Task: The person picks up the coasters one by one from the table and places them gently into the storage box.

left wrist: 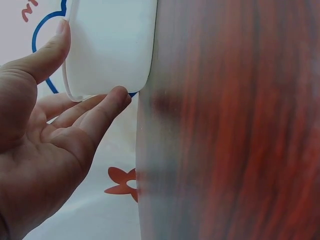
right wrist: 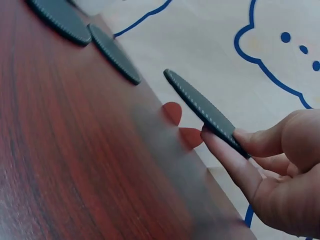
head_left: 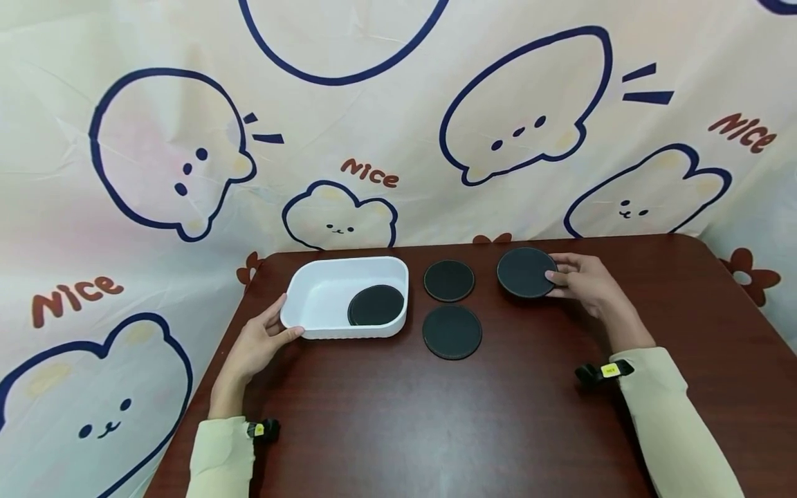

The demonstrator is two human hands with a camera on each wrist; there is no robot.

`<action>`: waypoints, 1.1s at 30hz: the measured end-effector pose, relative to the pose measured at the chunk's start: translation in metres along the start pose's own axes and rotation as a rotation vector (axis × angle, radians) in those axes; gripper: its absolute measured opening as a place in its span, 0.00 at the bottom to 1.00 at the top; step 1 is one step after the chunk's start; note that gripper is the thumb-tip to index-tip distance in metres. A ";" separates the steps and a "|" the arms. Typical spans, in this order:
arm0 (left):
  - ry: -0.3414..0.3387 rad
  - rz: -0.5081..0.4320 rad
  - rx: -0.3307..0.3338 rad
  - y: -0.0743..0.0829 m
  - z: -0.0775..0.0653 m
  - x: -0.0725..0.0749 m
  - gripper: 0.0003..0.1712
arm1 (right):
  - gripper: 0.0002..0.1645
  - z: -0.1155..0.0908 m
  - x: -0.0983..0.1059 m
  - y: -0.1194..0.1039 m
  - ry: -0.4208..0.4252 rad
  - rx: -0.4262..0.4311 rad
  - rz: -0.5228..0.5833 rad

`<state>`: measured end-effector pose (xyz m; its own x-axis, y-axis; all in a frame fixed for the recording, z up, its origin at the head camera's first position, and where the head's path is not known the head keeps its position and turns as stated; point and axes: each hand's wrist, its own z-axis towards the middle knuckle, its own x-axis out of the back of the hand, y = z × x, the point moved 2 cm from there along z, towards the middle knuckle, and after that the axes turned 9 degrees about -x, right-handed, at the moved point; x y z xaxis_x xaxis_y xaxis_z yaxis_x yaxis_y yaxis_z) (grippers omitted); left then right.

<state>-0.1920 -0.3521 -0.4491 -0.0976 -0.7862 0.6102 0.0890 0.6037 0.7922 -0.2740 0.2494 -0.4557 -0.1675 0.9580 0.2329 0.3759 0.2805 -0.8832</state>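
Note:
A white plastic bin (head_left: 319, 294) stands at the back left of the table, with one dark round coaster (head_left: 376, 306) lying flat inside it on the right. My left hand (head_left: 257, 346) holds the bin's left end, thumb at the near corner and fingers round the far one. Between the thumb and fingers of my right hand (head_left: 590, 282) a dark coaster (head_left: 525, 272) is pinched by its right edge. The right wrist view shows this stitched-edge coaster (right wrist: 200, 106) raised above the table and tilted. Two more coasters, a far one (head_left: 449, 280) and a near one (head_left: 452, 333), lie right of the bin.
The dark red-brown wooden table (head_left: 436, 422) stretches toward me. Behind it hangs a pale cloth (head_left: 423, 207) with cartoon bears and flowers, meeting the table's back edge. A black strap (head_left: 604, 372) crosses my right sleeve, and a similar one (head_left: 264, 430) my left.

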 end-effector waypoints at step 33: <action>0.041 -0.042 -0.014 0.000 0.000 0.000 0.51 | 0.45 -0.016 0.011 0.005 -0.224 0.035 0.307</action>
<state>-0.1921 -0.3521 -0.4495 -0.0612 -0.8155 0.5755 0.0999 0.5687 0.8165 -0.2589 0.2622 -0.4509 -0.2487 0.9591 -0.1356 0.4085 -0.0230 -0.9125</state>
